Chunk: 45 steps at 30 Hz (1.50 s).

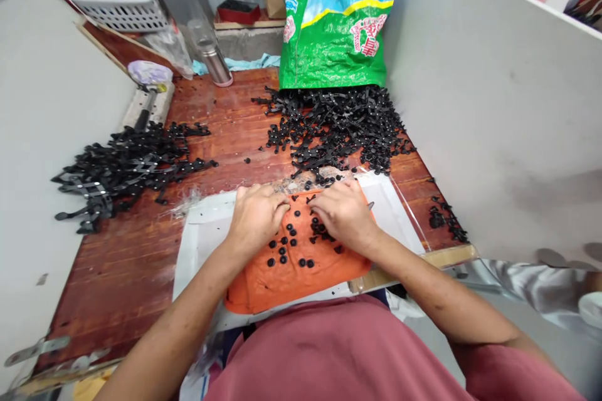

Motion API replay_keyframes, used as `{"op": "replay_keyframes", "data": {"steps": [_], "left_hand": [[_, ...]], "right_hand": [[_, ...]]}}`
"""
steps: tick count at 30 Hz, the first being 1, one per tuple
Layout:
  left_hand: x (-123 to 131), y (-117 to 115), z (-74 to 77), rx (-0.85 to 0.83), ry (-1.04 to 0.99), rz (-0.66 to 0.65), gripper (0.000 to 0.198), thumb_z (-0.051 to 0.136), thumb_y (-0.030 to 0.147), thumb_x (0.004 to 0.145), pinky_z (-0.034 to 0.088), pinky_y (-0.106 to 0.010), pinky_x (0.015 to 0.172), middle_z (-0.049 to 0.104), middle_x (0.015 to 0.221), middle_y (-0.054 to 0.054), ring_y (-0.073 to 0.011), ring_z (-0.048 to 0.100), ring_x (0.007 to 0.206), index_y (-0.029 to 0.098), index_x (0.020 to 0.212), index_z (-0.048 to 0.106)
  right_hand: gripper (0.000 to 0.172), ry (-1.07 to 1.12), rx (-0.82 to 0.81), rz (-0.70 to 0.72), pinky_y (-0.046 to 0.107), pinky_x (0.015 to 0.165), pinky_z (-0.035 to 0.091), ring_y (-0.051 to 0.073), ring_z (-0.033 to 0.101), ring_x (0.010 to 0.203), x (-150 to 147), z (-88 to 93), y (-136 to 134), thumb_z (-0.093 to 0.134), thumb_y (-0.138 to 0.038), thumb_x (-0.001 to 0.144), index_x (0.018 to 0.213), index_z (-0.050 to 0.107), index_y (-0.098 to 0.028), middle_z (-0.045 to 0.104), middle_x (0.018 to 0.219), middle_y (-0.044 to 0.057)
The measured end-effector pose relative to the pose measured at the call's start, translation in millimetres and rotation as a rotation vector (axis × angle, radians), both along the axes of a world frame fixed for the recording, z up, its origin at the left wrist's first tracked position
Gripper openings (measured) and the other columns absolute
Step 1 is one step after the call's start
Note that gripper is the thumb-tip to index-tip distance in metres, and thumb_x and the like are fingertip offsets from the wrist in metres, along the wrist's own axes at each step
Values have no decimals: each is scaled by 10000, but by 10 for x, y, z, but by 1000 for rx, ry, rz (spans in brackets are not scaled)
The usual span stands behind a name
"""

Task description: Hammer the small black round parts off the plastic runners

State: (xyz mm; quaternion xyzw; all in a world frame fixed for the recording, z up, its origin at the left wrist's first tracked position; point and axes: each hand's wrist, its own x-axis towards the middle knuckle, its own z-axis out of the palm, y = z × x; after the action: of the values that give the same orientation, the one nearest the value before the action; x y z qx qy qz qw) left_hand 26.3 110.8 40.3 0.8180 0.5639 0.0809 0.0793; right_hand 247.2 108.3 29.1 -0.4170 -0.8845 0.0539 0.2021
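Note:
My left hand (257, 216) is curled with thumb and fingers pressed together over the upper left of an orange cloth (263, 288). What its fingertips pinch, if anything, is hidden. My right hand (343, 214) is closed at the upper right of the cloth. A small black piece (311, 198) shows at its fingertips, and a thin grey tip (370, 205) sticks out behind the hand. Between and below the hands lie several small round black parts (283, 250), with more bunched under the right fingers. The cloth rests on a white sheet (202, 238).
A large heap of black jointed parts (338, 125) spills before a green and blue bag (333, 44). Another heap (126, 166) lies left, near a hammer-like tool (145, 111). A metal flask (214, 62) stands behind. Grey side panels (498, 106) bound the wooden table (226, 113).

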Motion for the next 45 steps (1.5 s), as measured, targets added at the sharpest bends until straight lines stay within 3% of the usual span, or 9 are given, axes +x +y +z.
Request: {"op": "replay_keyframes", "data": {"steps": [2, 6, 11, 14, 21, 31, 38, 41, 45], "left_hand": [[21, -30, 40, -44, -26, -73, 167, 612, 262, 931, 382, -411, 850, 734, 895, -57, -253, 624, 908, 243, 891, 773], [203, -90, 14, -71, -3, -264, 170, 607, 214, 928, 384, -387, 838, 708, 821, -45, -233, 616, 860, 223, 823, 741], [414, -122, -100, -32, 30, -338, 208, 569, 189, 947, 371, -382, 807, 705, 820, -46, -219, 610, 806, 208, 797, 711], [362, -113, -90, -17, 43, -311, 217, 578, 200, 948, 359, -389, 804, 708, 804, -48, -226, 612, 807, 197, 765, 695], [-56, -80, 4, 92, 12, -112, 178, 625, 249, 936, 341, -396, 811, 720, 813, -38, -230, 623, 835, 208, 778, 695], [-27, -152, -63, 139, 138, -224, 300, 515, 196, 965, 295, -395, 740, 663, 729, -63, -226, 557, 774, 197, 707, 669], [-159, -416, 70, 37, 92, -125, 201, 577, 229, 943, 300, -398, 758, 672, 726, -24, -214, 576, 753, 225, 790, 707], [-146, -536, 37, -28, 61, -124, 126, 627, 301, 925, 309, -391, 763, 683, 756, -20, -218, 594, 773, 227, 875, 715], [-105, -597, -55, -43, 88, -79, 213, 578, 239, 942, 313, -383, 745, 673, 731, -38, -218, 593, 762, 207, 760, 683]], "right_hand": [[234, 20, -30, -27, 384, 869, 266, 191, 515, 820, 149, 53, -78, 548, -193, 1010, 904, 756, -208, 719, 815, 32], [201, -48, -127, 51, 364, 822, 278, 178, 510, 781, 232, 55, -294, 578, -171, 995, 890, 747, -203, 690, 769, 14], [166, -123, -42, -15, 385, 806, 264, 204, 487, 822, 115, -64, -423, 620, -197, 972, 848, 729, -179, 668, 799, 35], [186, -140, -36, -33, 393, 791, 257, 207, 471, 821, 65, -90, -426, 617, -189, 968, 804, 704, -180, 654, 795, 35], [179, -224, -75, 31, 414, 845, 251, 218, 456, 851, -94, -55, -405, 604, -153, 970, 826, 708, -183, 653, 836, 43], [234, -158, -49, 6, 410, 827, 259, 214, 450, 837, -129, -19, -239, 563, -176, 994, 798, 690, -187, 648, 817, 45], [192, -207, -30, 53, 406, 788, 243, 228, 447, 851, -255, -36, -162, 564, -132, 964, 824, 686, -178, 639, 831, 67], [207, -138, 5, 65, 403, 802, 252, 223, 449, 863, -255, -42, -205, 534, -173, 997, 855, 683, -194, 632, 854, 55], [241, -114, 11, 145, 403, 838, 263, 221, 445, 861, -333, -78, -238, 524, -187, 1008, 825, 681, -198, 636, 843, 47]]}}
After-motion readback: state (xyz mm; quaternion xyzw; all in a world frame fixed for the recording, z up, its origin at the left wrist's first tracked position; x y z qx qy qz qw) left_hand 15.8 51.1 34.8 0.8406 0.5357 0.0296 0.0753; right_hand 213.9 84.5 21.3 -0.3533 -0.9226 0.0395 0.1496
